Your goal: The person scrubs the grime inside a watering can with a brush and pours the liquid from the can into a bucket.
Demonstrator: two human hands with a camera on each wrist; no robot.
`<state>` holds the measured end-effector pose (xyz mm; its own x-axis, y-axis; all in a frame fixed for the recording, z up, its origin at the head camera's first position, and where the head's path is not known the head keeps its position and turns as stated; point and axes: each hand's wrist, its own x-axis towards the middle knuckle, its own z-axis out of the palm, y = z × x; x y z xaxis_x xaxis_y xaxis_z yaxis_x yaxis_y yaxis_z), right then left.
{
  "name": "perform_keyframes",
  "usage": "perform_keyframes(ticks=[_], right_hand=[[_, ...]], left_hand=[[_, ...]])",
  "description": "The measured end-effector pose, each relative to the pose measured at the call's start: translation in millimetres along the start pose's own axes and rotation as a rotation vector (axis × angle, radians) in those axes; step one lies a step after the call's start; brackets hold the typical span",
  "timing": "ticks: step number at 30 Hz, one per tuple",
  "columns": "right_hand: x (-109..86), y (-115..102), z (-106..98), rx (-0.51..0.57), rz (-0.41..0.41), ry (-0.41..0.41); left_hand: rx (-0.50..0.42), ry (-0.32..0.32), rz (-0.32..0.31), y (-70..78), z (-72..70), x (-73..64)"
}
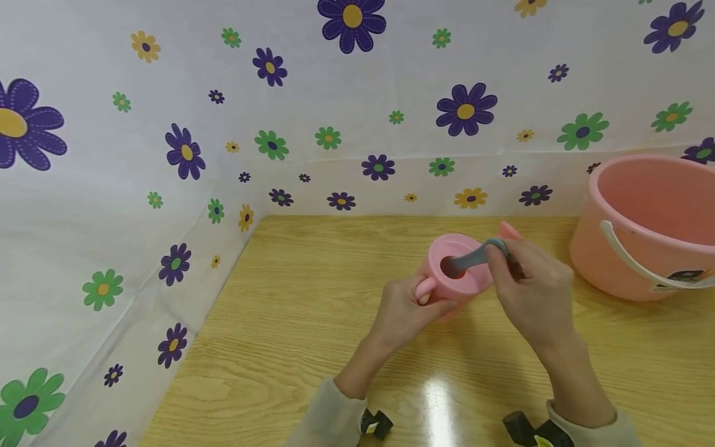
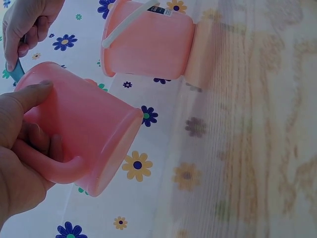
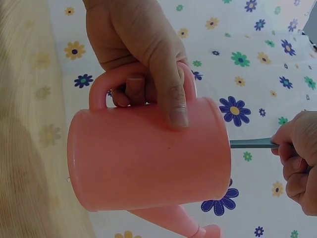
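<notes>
A pink watering can (image 1: 475,279) is tilted above the wooden table. My left hand (image 1: 398,313) grips it by the handle (image 3: 101,91), fingers curled through the loop and thumb lying along the body. In my right hand (image 1: 533,288) I pinch the blue-grey handle of a slim tool (image 1: 472,257). Its far end goes into the round opening in the can's top and is hidden inside, so its kind does not show. The can's spout (image 3: 166,218) points away from my left hand, on the opposite side from the handle.
A pink bucket (image 1: 592,264) with a white bail handle (image 1: 631,257) stands on the table at the right. The wooden table (image 1: 268,347) meets a white flower-printed cloth (image 1: 335,81) at the back and along the left side.
</notes>
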<state>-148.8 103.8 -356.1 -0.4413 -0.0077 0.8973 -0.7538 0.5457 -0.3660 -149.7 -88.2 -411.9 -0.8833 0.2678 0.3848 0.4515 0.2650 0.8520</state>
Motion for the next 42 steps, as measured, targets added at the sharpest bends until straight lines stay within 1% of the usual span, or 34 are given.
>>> perform_keyframes(ticks=[3,6,15,18,24,35,42], right_hand=[[0.0,0.3,0.5,0.000,0.004,0.015],[0.0,0.4,2.3,-0.008,0.010,0.013],[-5.7,7.0,12.0,-0.008,-0.027,-0.033],[-8.2,8.4,15.4,-0.008,-0.020,-0.045],[-11.3,9.8,18.2,-0.023,-0.002,-0.101],[-13.0,9.0,20.9,-0.030,-0.003,-0.103],[-12.2,6.4,19.9,-0.037,-0.010,-0.104]], left_hand=[[-0.005,-0.002,0.001,0.6,-0.3,0.4],[-0.005,-0.001,0.005,0.9,-0.7,1.0],[0.001,-0.002,0.021,0.2,-0.1,0.2],[-0.002,-0.009,0.018,0.5,-0.1,0.1],[0.002,-0.013,0.005,0.9,-0.3,1.2],[-0.008,-0.022,0.008,0.3,-0.5,0.6],[0.020,-0.007,0.001,1.7,-0.5,1.1]])
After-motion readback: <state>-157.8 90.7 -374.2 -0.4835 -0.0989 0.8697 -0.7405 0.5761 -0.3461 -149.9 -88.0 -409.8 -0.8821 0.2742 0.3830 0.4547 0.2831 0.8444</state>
